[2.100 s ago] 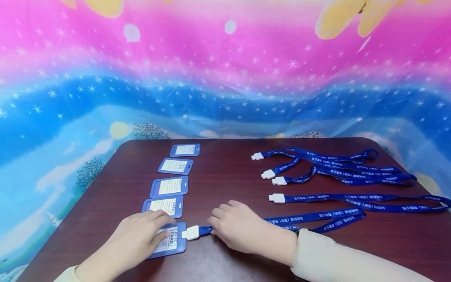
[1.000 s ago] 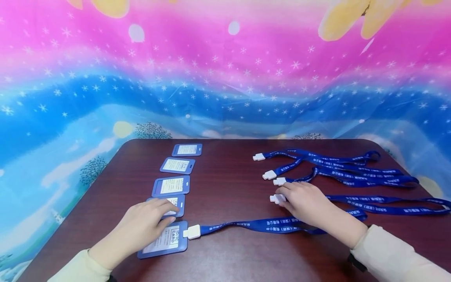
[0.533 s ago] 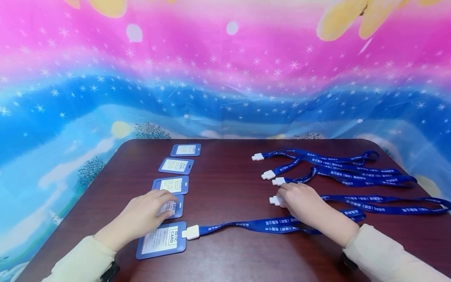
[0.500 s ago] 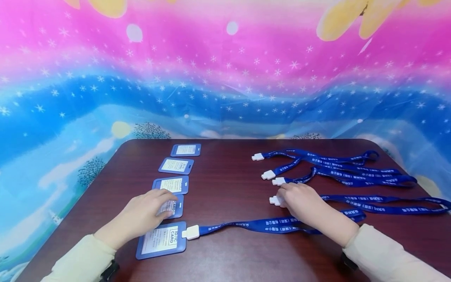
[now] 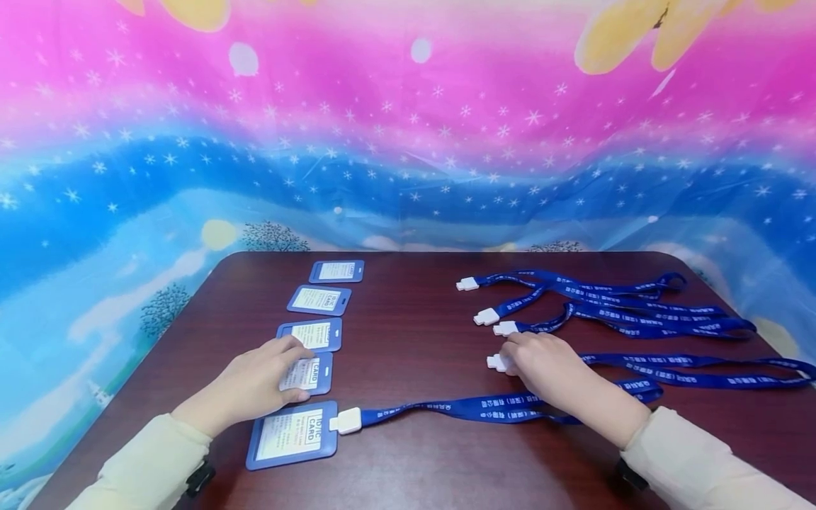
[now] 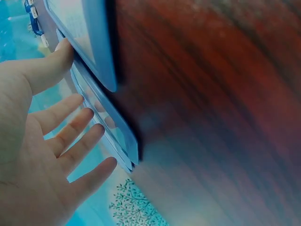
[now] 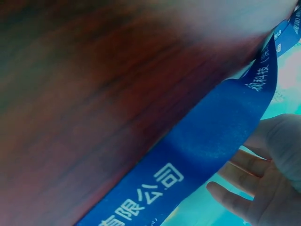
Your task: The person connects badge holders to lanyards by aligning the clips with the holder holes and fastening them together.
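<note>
My left hand [image 5: 251, 379] hovers low over the second-nearest blue card holder [image 5: 311, 372], its thumb at the near edge. In the left wrist view its fingers are loosely spread, with fingertips right at the holder [image 6: 127, 136]. My right hand [image 5: 548, 365] pinches a blue lanyard just behind its white clip [image 5: 496, 363]; the fingertips are mostly hidden. In front, the nearest card holder [image 5: 326, 446] lies with a white clip [image 5: 348, 421] at its slot, joined to a blue strap [image 5: 455, 407]. That printed strap [image 7: 202, 127] crosses before the right hand in the right wrist view.
Beyond the left hand, three more card holders [image 5: 336, 338] lie in a column. More lanyards [image 5: 669, 319], clips facing left, lie at the back right of the dark wooden table [image 5: 408, 467]. A colourful patterned cloth [image 5: 408, 142] hangs behind it.
The right hand has left the nearest strap and moved right to another lanyard's clip. The left hand has moved from the nearest card holder to the second, its thumb and fingers spreading lately.
</note>
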{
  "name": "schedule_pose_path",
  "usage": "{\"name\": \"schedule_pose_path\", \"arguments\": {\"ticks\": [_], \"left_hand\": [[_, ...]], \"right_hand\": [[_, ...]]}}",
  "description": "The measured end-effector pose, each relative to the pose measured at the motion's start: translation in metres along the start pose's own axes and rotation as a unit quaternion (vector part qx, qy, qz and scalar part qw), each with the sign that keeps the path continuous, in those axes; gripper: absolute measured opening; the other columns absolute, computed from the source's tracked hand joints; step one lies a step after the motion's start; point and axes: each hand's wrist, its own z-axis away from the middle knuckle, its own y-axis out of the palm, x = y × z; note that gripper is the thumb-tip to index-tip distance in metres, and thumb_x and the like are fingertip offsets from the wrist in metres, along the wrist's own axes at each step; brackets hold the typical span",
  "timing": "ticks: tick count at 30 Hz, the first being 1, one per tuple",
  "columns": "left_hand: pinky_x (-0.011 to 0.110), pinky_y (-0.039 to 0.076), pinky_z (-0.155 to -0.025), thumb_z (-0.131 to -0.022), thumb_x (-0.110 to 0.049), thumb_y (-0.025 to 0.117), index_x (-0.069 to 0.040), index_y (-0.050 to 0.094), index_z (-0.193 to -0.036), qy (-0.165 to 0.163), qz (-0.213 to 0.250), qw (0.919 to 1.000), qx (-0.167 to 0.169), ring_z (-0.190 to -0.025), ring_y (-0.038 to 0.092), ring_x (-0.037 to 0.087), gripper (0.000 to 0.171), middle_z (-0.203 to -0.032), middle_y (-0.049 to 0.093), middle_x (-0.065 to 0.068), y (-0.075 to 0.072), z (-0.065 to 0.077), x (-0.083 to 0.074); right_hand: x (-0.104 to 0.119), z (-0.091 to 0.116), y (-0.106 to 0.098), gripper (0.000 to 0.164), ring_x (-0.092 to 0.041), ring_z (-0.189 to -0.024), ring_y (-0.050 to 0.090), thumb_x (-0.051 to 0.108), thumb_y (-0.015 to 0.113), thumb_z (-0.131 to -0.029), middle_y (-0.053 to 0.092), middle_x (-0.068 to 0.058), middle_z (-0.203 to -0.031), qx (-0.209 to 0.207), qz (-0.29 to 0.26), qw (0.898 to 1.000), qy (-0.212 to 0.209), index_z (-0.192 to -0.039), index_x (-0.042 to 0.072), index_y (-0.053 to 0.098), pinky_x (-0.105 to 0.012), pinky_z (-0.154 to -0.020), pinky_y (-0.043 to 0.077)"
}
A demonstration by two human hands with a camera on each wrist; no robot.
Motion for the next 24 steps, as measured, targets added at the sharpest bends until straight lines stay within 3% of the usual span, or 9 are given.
{"name": "schedule_pose_path", "arguments": {"ticks": [9, 20, 24], "left_hand": [[0.045, 0.056, -0.081, -0.074, -0.037, 0.086, -0.008, 0.065, -0.126, 0.003, -0.005, 1.0, 0.003, -0.099, 0.059, 0.021, 0.063, -0.116, 0.06, 0.006, 0.004, -0.004, -0.001], [0.047, 0.055, -0.085, -0.076, -0.039, 0.085, -0.01, 0.064, -0.127, 0.003, 0.008, 0.9999, 0.006, -0.104, 0.059, 0.023, 0.063, -0.12, 0.06, 0.006, 0.004, -0.006, -0.005], [0.043, 0.055, -0.082, -0.076, -0.038, 0.085, -0.011, 0.064, -0.128, -0.001, 0.008, 0.9999, 0.008, -0.1, 0.058, 0.02, 0.062, -0.117, 0.06, 0.004, 0.004, -0.008, -0.009]], "right_hand": [[-0.001, 0.002, 0.0, 0.03, -0.024, -0.093, 0.067, 0.017, 0.085, -0.078, 0.07, -0.006, -0.096, 0.004, 0.004, 1.0, -0.009, -0.104, 0.008, 0.072, -0.045, -0.082, 0.057], [0.009, -0.01, -0.005, 0.025, -0.025, -0.095, 0.069, 0.019, 0.082, -0.082, 0.071, -0.007, -0.097, 0.025, 0.023, 0.999, -0.024, -0.102, 0.007, 0.073, -0.047, -0.083, 0.056], [0.016, -0.017, -0.006, 0.023, -0.022, -0.089, 0.068, 0.016, 0.083, -0.081, 0.071, -0.006, -0.093, 0.027, 0.031, 0.998, -0.042, -0.1, 0.006, 0.074, -0.043, -0.079, 0.057]]}}
